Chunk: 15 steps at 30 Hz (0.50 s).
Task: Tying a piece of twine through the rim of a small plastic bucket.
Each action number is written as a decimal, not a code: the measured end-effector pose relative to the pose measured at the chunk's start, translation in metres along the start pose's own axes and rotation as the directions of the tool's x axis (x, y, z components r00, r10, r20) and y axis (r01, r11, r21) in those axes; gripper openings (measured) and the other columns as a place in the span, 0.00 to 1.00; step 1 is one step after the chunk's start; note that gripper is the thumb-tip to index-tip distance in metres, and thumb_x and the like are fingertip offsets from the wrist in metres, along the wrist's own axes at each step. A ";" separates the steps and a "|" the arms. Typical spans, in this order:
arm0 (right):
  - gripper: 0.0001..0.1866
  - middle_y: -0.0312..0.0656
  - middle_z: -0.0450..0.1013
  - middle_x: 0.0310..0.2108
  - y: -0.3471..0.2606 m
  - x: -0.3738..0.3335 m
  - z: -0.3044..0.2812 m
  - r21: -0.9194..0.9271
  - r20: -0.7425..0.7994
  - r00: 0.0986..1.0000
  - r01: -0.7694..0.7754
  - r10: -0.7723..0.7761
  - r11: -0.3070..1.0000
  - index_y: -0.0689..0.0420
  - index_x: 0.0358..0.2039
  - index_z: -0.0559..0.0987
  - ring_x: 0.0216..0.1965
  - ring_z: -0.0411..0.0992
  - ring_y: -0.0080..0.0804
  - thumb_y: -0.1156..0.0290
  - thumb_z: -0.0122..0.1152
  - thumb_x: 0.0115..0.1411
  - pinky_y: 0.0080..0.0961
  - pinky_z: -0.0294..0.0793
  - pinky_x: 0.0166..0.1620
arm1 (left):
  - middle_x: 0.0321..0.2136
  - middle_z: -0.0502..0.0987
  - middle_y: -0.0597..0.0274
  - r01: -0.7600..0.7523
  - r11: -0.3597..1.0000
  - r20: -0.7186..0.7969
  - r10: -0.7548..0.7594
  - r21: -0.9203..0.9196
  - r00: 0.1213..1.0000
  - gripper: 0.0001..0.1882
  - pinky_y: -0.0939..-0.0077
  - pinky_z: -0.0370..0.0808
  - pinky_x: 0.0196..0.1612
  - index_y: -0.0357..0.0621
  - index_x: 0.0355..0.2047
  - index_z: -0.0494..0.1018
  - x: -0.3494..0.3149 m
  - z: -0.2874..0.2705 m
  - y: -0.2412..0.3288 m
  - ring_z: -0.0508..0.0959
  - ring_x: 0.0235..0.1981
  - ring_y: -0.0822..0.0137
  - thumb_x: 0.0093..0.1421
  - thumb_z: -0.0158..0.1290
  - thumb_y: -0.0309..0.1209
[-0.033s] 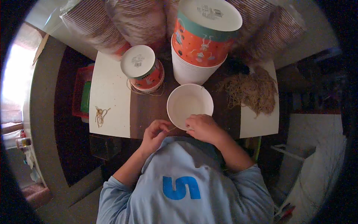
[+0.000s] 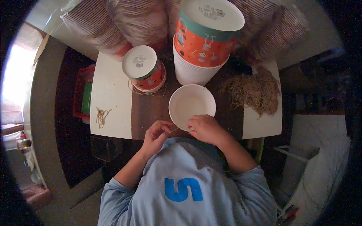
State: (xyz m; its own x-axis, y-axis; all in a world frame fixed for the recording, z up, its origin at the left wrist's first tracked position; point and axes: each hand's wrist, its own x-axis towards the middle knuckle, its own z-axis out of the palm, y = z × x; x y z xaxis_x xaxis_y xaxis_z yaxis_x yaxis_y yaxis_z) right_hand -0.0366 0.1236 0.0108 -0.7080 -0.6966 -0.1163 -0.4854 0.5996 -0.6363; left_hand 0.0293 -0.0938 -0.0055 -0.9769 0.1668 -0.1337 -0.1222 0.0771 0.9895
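Observation:
A white paper bucket (image 2: 187,100) stands open side up at the table's front edge, right before me. My left hand (image 2: 157,136) is closed in a pinch at its near left side. A thin piece of string (image 2: 174,130) runs from those fingers toward the bucket's near rim. Over that rim my right hand (image 2: 205,129) is closed, its fingertips just inside the wall. Whether the right fingers also hold the string's other end is hidden.
Behind stands a tall stack of upturned buckets (image 2: 205,45), with a smaller upturned stack (image 2: 145,67) ringed by string to its left. Tangled brown twine (image 2: 256,90) lies at right, loose cord (image 2: 102,116) at left. Wrapped stacks (image 2: 139,22) line the back; a red crate (image 2: 77,98) sits left.

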 end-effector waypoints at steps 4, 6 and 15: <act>0.06 0.42 0.70 0.25 -0.006 0.000 -0.008 -0.024 -0.066 0.991 0.111 -0.112 0.994 0.56 0.23 0.73 0.31 0.70 0.40 0.69 0.59 0.45 0.36 0.69 0.35 | 0.35 0.72 0.58 0.030 0.984 0.075 -0.016 -0.178 0.997 0.03 0.74 0.69 0.45 0.39 0.31 0.66 0.005 0.004 0.018 0.72 0.38 0.69 0.58 0.43 0.23; 0.06 0.42 0.69 0.25 -0.012 0.002 -0.015 -0.050 -0.085 0.986 0.137 -0.141 0.989 0.57 0.23 0.73 0.30 0.70 0.41 0.70 0.59 0.45 0.36 0.69 0.35 | 0.35 0.72 0.59 0.141 0.961 0.076 -0.127 -0.236 0.989 0.03 0.74 0.70 0.44 0.39 0.33 0.65 0.007 0.006 0.017 0.73 0.37 0.70 0.58 0.44 0.23; 0.07 0.46 0.73 0.27 -0.025 0.034 -0.042 0.387 0.113 0.964 0.181 -0.242 0.904 0.58 0.29 0.76 0.30 0.72 0.42 0.70 0.56 0.48 0.32 0.70 0.36 | 0.31 0.73 0.60 0.229 0.910 -0.111 -0.282 -0.346 0.953 0.09 0.74 0.75 0.38 0.37 0.39 0.65 0.025 0.023 0.013 0.75 0.32 0.69 0.58 0.46 0.23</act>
State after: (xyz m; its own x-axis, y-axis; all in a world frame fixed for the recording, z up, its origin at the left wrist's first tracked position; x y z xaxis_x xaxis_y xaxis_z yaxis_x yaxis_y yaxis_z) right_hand -0.0704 0.1013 0.0540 -0.5071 -0.8607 -0.0447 -0.3689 0.2636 -0.8913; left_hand 0.0070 -0.0659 0.0025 -0.9160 0.0278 -0.4002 -0.3954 -0.2318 0.8888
